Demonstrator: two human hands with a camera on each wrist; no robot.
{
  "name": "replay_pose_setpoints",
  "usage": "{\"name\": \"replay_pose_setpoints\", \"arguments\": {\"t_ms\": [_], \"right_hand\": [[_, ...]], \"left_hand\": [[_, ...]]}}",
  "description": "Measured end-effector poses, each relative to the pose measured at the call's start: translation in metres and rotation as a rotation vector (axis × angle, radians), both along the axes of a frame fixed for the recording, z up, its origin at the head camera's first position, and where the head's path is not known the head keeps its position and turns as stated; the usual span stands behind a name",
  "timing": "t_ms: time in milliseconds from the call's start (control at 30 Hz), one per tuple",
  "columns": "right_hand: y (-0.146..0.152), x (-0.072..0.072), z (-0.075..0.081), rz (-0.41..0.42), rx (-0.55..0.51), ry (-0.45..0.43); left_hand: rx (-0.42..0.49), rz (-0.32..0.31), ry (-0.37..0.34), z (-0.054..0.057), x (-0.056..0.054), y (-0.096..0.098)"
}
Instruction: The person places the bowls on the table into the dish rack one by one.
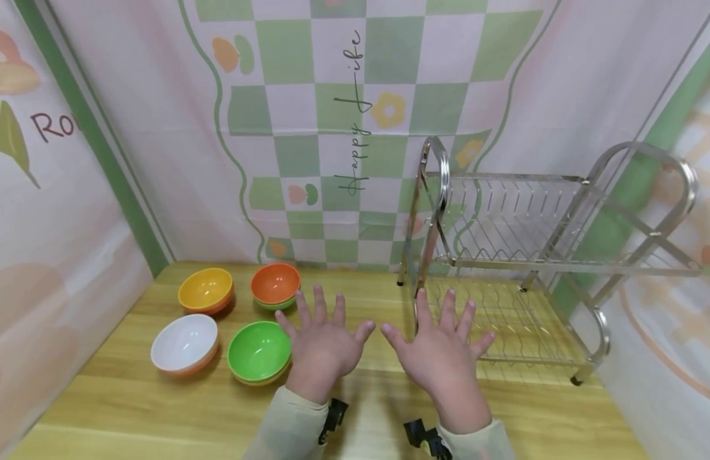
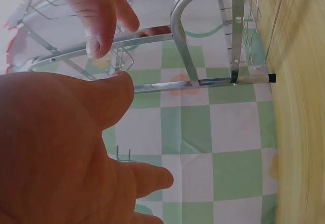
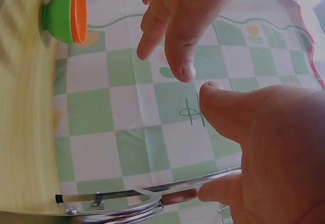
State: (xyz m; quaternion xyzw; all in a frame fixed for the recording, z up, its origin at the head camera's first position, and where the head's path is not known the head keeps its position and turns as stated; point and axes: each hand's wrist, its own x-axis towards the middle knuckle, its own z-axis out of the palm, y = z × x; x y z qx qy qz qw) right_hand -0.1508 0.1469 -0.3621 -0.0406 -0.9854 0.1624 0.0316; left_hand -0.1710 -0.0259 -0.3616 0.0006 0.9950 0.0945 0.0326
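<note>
Both hands are held out side by side over the table, fingers spread and holding nothing. My left hand (image 1: 326,348) is nearest the green bowl (image 1: 259,350), which sits in another bowl and is partly overlapped by that hand. Behind it stands an orange bowl (image 1: 275,283) nested in a green one. Further left are a yellow bowl (image 1: 205,289) and a white bowl (image 1: 185,343), each stacked on an orange one. My right hand (image 1: 441,354) overlaps the left side of the metal dish rack (image 1: 504,263). The thumbs point toward each other with a gap between them.
The two-tier rack stands on the right of the wooden table (image 1: 130,409), its wire shelves bare. A checkered curtain (image 1: 337,108) hangs along the back edge, and printed cloth (image 1: 61,255) closes off the left side.
</note>
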Motion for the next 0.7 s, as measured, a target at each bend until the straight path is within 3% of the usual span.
{"name": "replay_pose_setpoints", "arguments": {"t_ms": [200, 333, 533, 700], "right_hand": [[0.001, 0.0, 0.0, -0.004, -0.004, -0.005], [0.003, -0.001, -0.001, -0.009, -0.015, -0.011], [0.006, -0.001, 0.0, -0.021, -0.024, 0.001], [0.009, -0.001, 0.001, -0.025, -0.028, -0.011]], "left_hand": [[0.004, 0.002, 0.007, -0.001, -0.003, -0.005], [0.059, -0.011, 0.026, 0.004, -0.006, -0.016], [0.194, -0.064, 0.034, 0.024, -0.008, -0.043], [0.23, -0.145, 0.044, 0.042, -0.007, -0.08]]}}
